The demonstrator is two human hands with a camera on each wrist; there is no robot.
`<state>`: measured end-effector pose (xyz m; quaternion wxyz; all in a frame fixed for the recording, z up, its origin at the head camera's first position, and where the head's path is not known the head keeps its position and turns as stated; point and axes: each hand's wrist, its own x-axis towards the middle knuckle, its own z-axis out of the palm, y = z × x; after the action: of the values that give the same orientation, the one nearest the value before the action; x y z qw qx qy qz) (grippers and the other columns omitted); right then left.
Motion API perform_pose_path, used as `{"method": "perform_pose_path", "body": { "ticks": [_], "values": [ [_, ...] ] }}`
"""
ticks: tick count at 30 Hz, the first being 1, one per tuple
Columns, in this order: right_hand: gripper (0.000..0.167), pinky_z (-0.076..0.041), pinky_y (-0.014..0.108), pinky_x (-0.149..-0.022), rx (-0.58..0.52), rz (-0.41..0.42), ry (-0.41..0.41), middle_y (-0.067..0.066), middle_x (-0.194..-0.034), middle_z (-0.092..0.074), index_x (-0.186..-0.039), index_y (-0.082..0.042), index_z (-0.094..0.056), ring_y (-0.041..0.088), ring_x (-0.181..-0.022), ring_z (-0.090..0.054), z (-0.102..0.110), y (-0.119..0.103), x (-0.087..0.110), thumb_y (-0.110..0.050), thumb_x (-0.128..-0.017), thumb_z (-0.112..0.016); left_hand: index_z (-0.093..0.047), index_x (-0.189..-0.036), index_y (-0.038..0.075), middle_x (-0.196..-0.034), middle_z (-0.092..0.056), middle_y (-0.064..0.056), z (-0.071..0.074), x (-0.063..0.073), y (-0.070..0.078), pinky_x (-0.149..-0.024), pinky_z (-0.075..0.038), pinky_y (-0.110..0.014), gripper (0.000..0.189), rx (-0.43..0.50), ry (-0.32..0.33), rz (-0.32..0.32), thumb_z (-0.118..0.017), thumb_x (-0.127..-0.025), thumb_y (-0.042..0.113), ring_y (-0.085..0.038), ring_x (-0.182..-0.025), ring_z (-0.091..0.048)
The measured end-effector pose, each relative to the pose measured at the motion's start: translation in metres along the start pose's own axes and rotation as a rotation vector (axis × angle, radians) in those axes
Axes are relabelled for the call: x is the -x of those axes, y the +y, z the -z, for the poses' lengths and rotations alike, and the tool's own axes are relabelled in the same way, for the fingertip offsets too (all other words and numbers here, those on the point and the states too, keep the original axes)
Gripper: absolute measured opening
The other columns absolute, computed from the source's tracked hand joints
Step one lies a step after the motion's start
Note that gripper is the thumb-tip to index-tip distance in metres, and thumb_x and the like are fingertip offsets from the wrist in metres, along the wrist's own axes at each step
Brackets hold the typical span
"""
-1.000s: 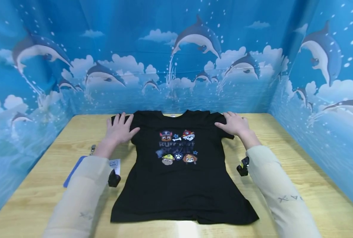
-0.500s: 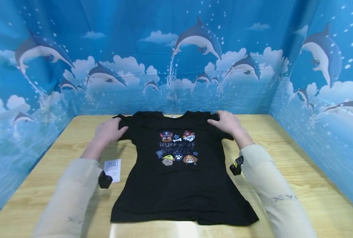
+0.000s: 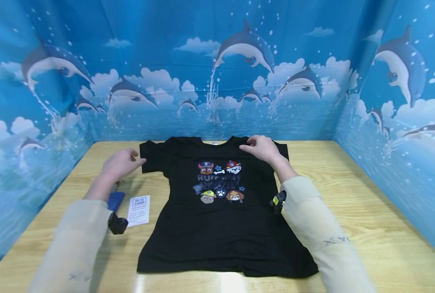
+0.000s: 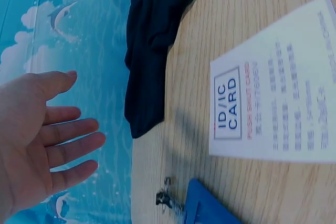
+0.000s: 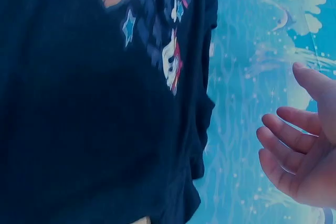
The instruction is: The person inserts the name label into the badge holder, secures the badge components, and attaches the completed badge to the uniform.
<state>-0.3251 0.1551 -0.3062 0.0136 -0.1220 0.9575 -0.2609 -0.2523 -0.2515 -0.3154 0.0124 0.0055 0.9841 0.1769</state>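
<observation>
A black T-shirt (image 3: pixel 217 232) with cartoon dog faces on its chest lies flat on the table, collar toward the back curtain. My left hand (image 3: pixel 120 165) is just left of the shirt's left sleeve, thumb tip near the sleeve end. In the left wrist view the left hand (image 4: pixel 47 135) shows an upturned palm with nothing in it, fingers extended. Over the right shoulder of the shirt is my right hand (image 3: pixel 263 149), fingers slightly bent. The right wrist view shows the right hand (image 5: pixel 299 140) relaxed and holding nothing, apart from the cloth.
A white ID/IC card (image 3: pixel 138 211) lies left of the shirt. Beside it is a blue card holder (image 3: pixel 115 201) with a metal clip, partly hidden by my left wrist. A blue dolphin-print curtain (image 3: pixel 217 118) borders the wooden table (image 3: pixel 349 195) at the back and sides.
My left hand has come off the left sleeve and moved left and nearer. My right hand has moved leftward from the right sleeve to the shoulder. The shirt stays in place.
</observation>
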Motion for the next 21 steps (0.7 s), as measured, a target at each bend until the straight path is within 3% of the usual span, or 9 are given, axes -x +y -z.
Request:
{"method": "perform_pose_path", "body": {
  "ticks": [10, 21],
  "values": [
    [0.042, -0.044, 0.043, -0.085, -0.143, 0.023, -0.068, 0.011, -0.116, -0.058, -0.118, -0.006, -0.060, 0.027, -0.104, -0.055, -0.021, -0.011, -0.007, -0.039, -0.090, -0.058, -0.059, -0.104, -0.007, -0.097, -0.061, -0.023, 0.001, 0.012, -0.015, -0.063, -0.045, -0.040, 0.045, 0.017, 0.007, 0.017, -0.053, -0.092, 0.036, -0.029, -0.078, -0.056],
    [0.036, -0.047, 0.038, -0.080, -0.180, 0.064, -0.124, 0.011, -0.111, -0.060, -0.114, -0.006, -0.062, 0.024, -0.096, -0.057, -0.035, -0.024, -0.007, -0.033, -0.090, -0.059, -0.056, -0.102, -0.008, -0.089, -0.059, -0.018, 0.004, 0.023, -0.032, -0.059, -0.043, -0.035, 0.044, 0.055, -0.100, 0.063, -0.053, -0.092, 0.034, -0.025, -0.074, -0.053]
  ]
}}
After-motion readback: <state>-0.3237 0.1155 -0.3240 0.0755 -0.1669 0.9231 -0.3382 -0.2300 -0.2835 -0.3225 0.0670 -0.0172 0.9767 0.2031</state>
